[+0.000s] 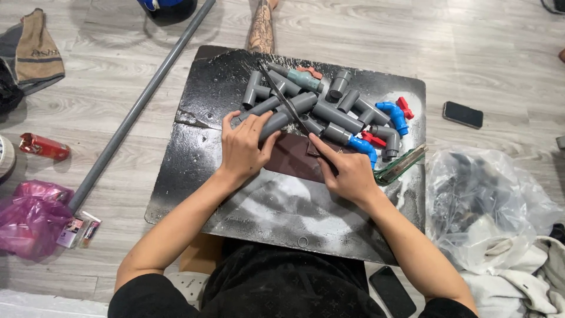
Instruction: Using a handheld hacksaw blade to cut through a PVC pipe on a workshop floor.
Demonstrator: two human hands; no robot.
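1. Both of our hands press down on a dark brown flat sheet (292, 158) that lies on the black board (194, 176) in front of us.
2. Our left hand (241, 150) lies flat, its grip spread apart, with the fingers on the left part of the brown sheet and the fingertips touching a grey plastic pipe piece (288, 115).
3. Our right hand (347, 171) rests on the right part of the sheet. Its first finger points along the sheet's top edge. We cannot tell if its grip is pinching the sheet or only pushing on it.
4. A thin dark stick (285, 101) lies slanted across the pipes, with its low end just between our two hands.
5. Behind our hands sits a pile of grey plastic pipe joints (338, 115), all touching each other. Some blue bent pipe pieces (394, 115) and small red handles (405, 107) lie on the right side of the pile.
6. A long grey pipe (141, 106) lies on the wooden floor (500, 53) to the left of the board.
7. A black phone (463, 114) lies on the floor to the right, and a clear plastic bag (482, 200) sits near our right arm.
8. A pink bag (32, 215) lies far to the left.
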